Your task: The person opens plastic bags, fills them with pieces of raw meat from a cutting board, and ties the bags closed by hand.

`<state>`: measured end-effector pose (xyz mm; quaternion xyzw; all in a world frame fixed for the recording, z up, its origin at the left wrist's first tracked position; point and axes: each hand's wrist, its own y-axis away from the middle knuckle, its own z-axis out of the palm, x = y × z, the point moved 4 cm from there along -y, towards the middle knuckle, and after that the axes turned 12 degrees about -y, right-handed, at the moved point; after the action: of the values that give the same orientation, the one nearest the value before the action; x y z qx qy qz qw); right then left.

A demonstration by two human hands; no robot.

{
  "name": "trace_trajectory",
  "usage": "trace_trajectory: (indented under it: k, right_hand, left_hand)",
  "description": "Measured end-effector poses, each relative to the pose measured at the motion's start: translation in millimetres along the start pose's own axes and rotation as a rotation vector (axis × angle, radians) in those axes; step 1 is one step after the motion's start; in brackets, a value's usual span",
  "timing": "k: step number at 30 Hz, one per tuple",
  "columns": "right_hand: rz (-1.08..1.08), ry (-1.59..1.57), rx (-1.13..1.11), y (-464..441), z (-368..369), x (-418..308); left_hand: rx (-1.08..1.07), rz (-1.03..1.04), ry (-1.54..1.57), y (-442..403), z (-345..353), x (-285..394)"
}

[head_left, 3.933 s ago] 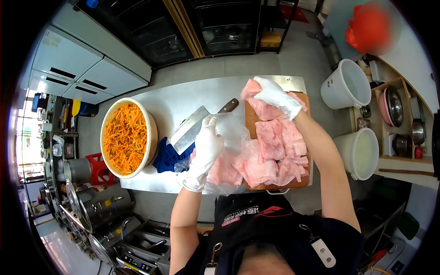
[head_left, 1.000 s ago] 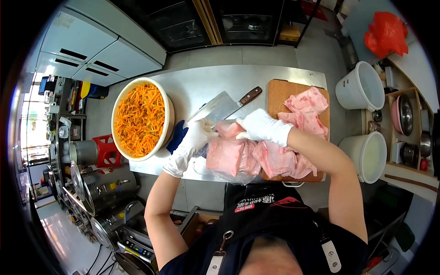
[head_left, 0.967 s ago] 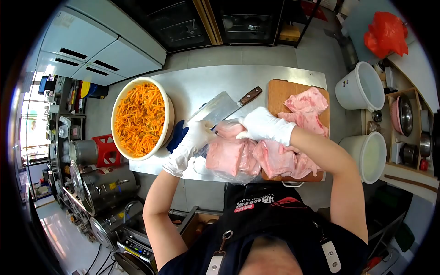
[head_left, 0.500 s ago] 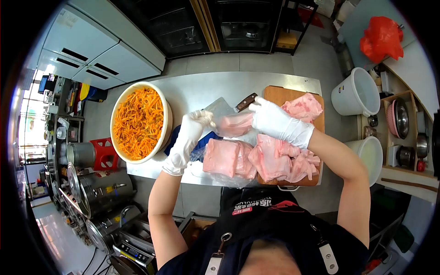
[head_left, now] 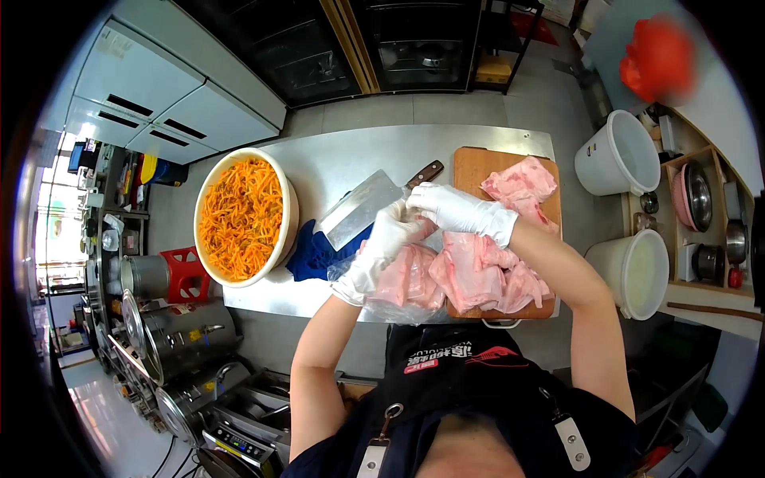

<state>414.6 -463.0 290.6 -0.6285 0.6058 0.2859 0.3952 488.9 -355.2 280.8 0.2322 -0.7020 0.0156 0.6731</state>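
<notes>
My white-gloved left hand (head_left: pixel 384 247) and right hand (head_left: pixel 462 211) meet over the front-middle of the table. Both are closed on a small pale pink piece of raw meat (head_left: pixel 424 229), mostly hidden by the gloves. Below them, more slabs of raw meat (head_left: pixel 406 279) lie on clear plastic film (head_left: pixel 394 311), partly under my left forearm. Beside these, several raw meat pieces (head_left: pixel 470 279) rest on the wooden cutting board (head_left: pixel 476 171), with another fatty piece (head_left: pixel 522 179) at its back. A cleaver (head_left: pixel 362 211) lies flat behind my left hand, its handle towards the board.
A large cream tub (head_left: pixel 292 211) of shredded orange vegetable stands at the table's left end. Near it lies a crumpled blue cloth (head_left: pixel 315 253). Two white buckets (head_left: pixel 602 163) stand past the right edge. Metal pots (head_left: pixel 191 334) are at the lower left.
My hands have come together, and the meat piece that was stretched between them is now mostly covered. My left hand moved right, uncovering the cleaver blade and blue cloth.
</notes>
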Motion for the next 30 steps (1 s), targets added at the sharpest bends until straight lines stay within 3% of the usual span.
trace_trajectory:
  k: [1, 3, 6, 10, 13, 17, 20, 21, 25, 28, 30]
  right_hand:
    - [-0.035, -0.054, 0.015, 0.7, -0.7, -6.0]
    - [-0.054, -0.286, 0.111, 5.8, -3.7, -13.7]
    - [0.193, -0.38, 0.48, 24.6, -21.7, -6.4]
    - [0.205, 0.175, 0.441, 34.9, 15.9, 12.8]
    - [0.202, -0.002, 0.552, 33.3, 42.3, 33.2]
    - [0.278, -0.423, 0.795, 35.4, 50.7, 51.5]
    - [0.271, -0.468, 0.679, 31.9, 50.7, 62.9]
    - [0.347, -0.47, 0.63, 30.4, 50.4, 63.9]
    - [0.422, -0.305, 0.532, 25.4, 47.3, 58.3]
    - [0.444, -0.227, 0.522, 21.8, 45.2, 56.5]
    - [0.431, -0.221, 0.487, 25.0, 41.2, 53.5]
  left_hand:
    - [0.07, 0.054, 0.066, -5.3, 7.1, -12.1]
    - [0.169, -0.035, 0.003, -12.9, 3.3, -34.3]
    - [0.287, -0.074, 0.083, -15.2, -1.3, -45.8]
    - [0.265, -0.08, 0.078, -3.8, -2.4, -37.4]
    - [0.176, -0.05, 0.073, 9.0, 3.2, -7.0]
    - [0.307, 0.308, -0.804, 10.2, -29.1, -17.2]
    - [0.071, 0.615, -1.573, 14.0, -25.1, -7.9]
    - [0.069, 0.782, -1.538, 14.2, -21.6, -0.2]
    - [-0.147, 1.0, -1.761, 7.4, -8.4, 21.2]
    - [-0.143, 1.214, -1.491, -4.9, -5.4, 36.0]
    - [-0.172, 1.164, -1.506, -10.4, -3.0, 33.6]
